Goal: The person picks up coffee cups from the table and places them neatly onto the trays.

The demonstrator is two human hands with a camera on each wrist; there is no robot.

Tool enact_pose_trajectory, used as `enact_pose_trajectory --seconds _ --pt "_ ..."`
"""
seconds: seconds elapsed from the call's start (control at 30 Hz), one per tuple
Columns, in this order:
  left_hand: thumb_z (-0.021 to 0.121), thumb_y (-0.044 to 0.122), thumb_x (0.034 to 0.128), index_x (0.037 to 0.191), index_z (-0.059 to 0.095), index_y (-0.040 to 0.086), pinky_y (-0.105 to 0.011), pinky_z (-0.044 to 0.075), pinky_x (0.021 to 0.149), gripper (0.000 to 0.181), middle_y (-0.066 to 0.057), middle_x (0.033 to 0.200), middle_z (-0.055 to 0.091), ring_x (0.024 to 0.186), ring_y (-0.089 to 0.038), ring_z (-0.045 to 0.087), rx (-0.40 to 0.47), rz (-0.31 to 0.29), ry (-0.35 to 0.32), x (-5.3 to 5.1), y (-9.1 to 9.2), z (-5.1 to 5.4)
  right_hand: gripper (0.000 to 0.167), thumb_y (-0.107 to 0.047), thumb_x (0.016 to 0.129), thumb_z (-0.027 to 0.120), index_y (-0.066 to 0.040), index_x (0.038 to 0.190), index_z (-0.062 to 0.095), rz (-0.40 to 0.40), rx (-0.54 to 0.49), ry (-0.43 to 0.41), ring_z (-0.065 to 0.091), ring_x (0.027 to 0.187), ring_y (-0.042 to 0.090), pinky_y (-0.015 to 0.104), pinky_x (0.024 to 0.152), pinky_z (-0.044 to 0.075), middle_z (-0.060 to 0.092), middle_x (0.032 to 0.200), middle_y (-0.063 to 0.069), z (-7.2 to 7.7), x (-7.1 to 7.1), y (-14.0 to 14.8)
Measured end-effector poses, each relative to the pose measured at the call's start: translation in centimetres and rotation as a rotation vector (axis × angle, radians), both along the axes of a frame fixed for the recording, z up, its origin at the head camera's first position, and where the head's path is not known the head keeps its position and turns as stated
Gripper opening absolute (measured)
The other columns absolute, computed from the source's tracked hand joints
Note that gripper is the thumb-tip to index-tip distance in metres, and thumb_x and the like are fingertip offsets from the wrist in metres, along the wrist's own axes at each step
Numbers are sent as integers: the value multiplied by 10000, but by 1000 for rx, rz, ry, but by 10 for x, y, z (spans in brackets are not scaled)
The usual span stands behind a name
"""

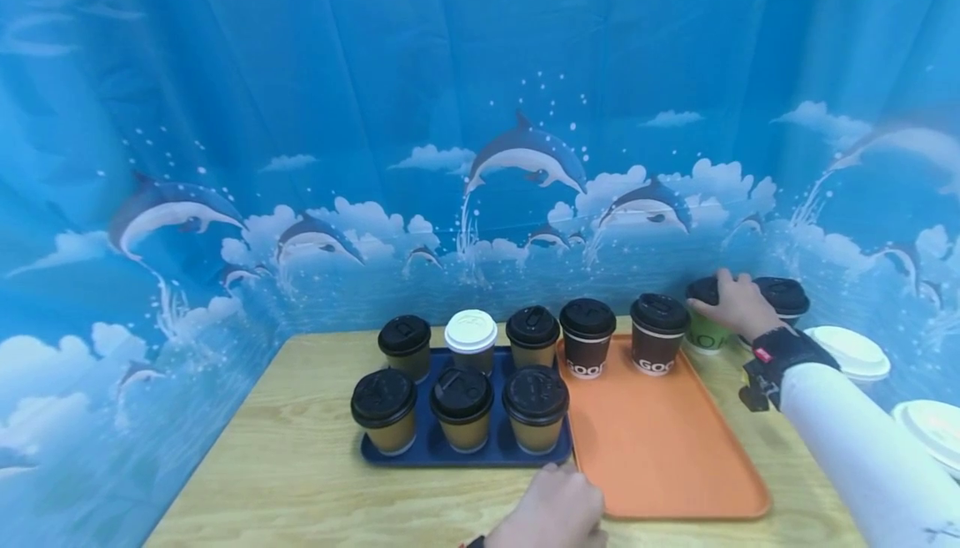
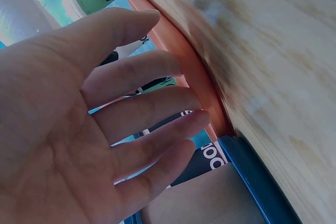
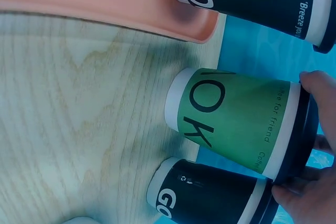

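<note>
Right hand (image 1: 742,306) on the green cup (image 3: 231,121) at the desk's far edge

From my end I see the right hand gripping the green cup by its black lid (image 3: 303,129), thumb and fingers around the rim. The cup is upright at the far edge of the desk (image 1: 300,431), just beside the far right corner of the orange tray (image 1: 660,439); I can't tell whether its base is bearing on the wood.

My left hand (image 1: 551,508) holds nothing. Its fingers are relaxed and slightly bent, near the front of the desk by the orange tray's near left corner.

Two dark cups with black lids stand on the orange tray, one at its far left corner (image 1: 587,352), the other near its far right corner (image 1: 657,348). To the right of the green cup I have another dark cup (image 3: 210,190), close beside it, then two white-lidded cups (image 1: 847,354) down the desk's right side. The blue tray (image 1: 423,439), left of the orange one, carries six cups in two rows of three; the middle cup (image 1: 471,335) of the far row has a white lid, the others black.
</note>
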State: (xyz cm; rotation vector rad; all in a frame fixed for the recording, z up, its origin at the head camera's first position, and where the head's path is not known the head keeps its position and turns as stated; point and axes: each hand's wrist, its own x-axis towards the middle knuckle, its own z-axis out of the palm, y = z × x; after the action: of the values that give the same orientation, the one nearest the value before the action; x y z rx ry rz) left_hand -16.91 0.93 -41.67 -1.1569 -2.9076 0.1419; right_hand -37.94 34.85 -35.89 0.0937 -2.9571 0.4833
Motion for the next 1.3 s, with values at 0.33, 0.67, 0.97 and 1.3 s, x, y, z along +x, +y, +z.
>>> enact_pose_trajectory --seconds 0.33,0.67,0.97,1.3 --pt "773 408 863 618 673 226 -212 446 675 321 116 653 606 679 -36 545 8 12 -41 -3 1 -2 875 -474 938 653 207 1370 314 25 20 90 436 1114 650 720 820 446 375 1235 501 -4 4 1" --pt "772 371 854 608 654 218 -249 457 649 313 104 659 603 673 -54 542 4 1 -52 -5 1 -6 863 -456 935 667 183 1399 317 14 36 133 447 1107 643 718 801 460 384 1244 492 12 24 -1" --pt "780 386 842 606 653 216 -235 443 644 317 102 654 595 666 -52 536 0 25 -22 0 1 -2 870 -457 906 710 173 1384 350 47 42 193 496 1044 648 694 728 499 432 1202 476 14 52 1" --pt "771 358 819 551 594 223 -277 425 563 348 104 605 557 613 -63 509 39 -32 11 -12 0 -23 876 -498 877 737 131 1382 394 63 63 233 525 1019 629 665 684 519 471 1179 471 19 79 -3"
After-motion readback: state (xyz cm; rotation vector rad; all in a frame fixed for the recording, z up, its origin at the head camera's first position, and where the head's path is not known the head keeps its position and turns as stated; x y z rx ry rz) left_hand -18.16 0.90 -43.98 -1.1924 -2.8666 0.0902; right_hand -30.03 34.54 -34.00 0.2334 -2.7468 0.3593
